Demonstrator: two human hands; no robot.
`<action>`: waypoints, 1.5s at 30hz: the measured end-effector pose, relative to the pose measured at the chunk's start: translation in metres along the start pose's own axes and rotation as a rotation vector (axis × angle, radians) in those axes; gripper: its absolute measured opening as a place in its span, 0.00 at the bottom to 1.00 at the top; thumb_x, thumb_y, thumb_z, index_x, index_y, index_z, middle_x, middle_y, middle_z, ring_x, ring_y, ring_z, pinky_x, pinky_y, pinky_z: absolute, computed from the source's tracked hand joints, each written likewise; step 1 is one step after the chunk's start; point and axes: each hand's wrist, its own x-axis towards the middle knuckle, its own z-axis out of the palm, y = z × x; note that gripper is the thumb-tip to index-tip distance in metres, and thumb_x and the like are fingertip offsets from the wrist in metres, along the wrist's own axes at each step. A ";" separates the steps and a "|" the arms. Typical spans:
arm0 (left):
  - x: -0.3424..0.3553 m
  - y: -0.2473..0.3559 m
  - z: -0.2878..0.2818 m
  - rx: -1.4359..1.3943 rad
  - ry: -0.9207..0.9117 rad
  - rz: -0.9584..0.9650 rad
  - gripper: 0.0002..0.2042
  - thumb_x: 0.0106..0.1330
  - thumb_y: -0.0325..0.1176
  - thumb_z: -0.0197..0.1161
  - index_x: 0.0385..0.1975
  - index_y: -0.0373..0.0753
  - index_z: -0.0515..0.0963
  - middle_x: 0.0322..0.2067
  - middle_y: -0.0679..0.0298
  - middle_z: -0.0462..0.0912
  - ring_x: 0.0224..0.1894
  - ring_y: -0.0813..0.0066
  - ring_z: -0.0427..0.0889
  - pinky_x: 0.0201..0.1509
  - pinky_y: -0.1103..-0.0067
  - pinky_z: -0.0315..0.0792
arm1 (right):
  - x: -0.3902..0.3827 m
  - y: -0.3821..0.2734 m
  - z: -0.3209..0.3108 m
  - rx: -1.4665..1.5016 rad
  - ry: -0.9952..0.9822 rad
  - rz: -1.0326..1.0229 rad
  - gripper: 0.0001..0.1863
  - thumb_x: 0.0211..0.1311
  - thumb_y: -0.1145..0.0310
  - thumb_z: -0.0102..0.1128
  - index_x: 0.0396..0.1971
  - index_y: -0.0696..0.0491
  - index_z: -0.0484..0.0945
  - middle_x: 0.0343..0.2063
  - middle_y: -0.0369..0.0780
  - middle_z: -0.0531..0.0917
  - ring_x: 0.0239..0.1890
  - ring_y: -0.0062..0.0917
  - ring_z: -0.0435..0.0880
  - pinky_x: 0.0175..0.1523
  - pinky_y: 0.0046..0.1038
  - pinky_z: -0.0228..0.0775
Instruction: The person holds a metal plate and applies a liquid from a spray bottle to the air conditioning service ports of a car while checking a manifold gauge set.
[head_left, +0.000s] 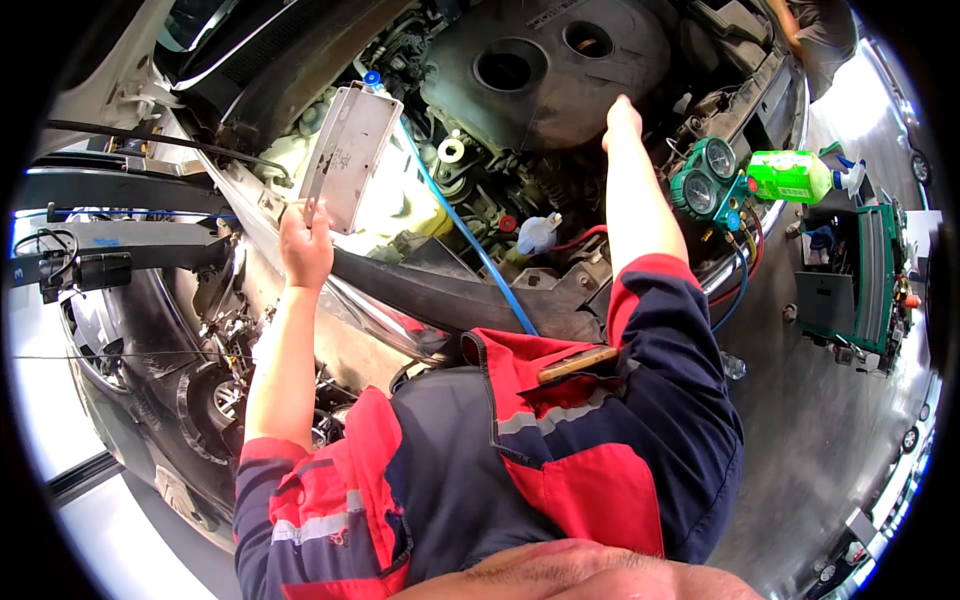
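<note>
My left hand (305,243) is closed round the lower end of a flat grey rectangular panel (352,150) with raised edges. The panel is held tilted over a brightly lit, pale yellow area at the left of the engine bay. My right arm reaches farther in, and my right hand (622,122) is closed at the right front edge of the dark engine cover (465,95). Its fingertips are partly hidden. Two round openings show in the cover. Between my arms, a blue hose (460,222) runs from a blue-capped fitting (372,79) toward my chest.
A green twin-dial gauge set (705,180) with hoses hangs at the right front edge, beside a bright green spray bottle (790,177). A clear cap-like part (538,234) sits near the front. A green tool cart (850,275) stands to the right. Another person (822,35) is at the upper right.
</note>
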 end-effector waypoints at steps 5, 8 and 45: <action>-0.001 -0.004 0.000 0.026 -0.011 0.025 0.09 0.67 0.32 0.55 0.26 0.36 0.68 0.26 0.61 0.76 0.27 0.69 0.76 0.35 0.74 0.70 | 0.042 -0.012 0.000 -0.013 0.074 -0.010 0.34 0.61 0.52 0.50 0.54 0.69 0.68 0.57 0.52 0.71 0.57 0.40 0.72 0.60 0.35 0.63; 0.002 -0.006 -0.002 0.057 -0.013 0.054 0.09 0.67 0.31 0.55 0.25 0.36 0.68 0.28 0.60 0.76 0.30 0.66 0.76 0.38 0.72 0.69 | 0.058 -0.012 0.004 0.150 0.048 -0.036 0.34 0.62 0.52 0.52 0.56 0.69 0.66 0.59 0.50 0.70 0.59 0.37 0.70 0.63 0.32 0.59; -0.005 0.012 0.005 0.007 0.083 -0.031 0.09 0.70 0.33 0.53 0.37 0.32 0.70 0.26 0.62 0.76 0.22 0.79 0.77 0.25 0.83 0.75 | 0.046 -0.011 0.008 -0.390 0.267 -0.361 0.31 0.63 0.51 0.55 0.34 0.73 0.77 0.37 0.59 0.81 0.43 0.46 0.81 0.48 0.37 0.71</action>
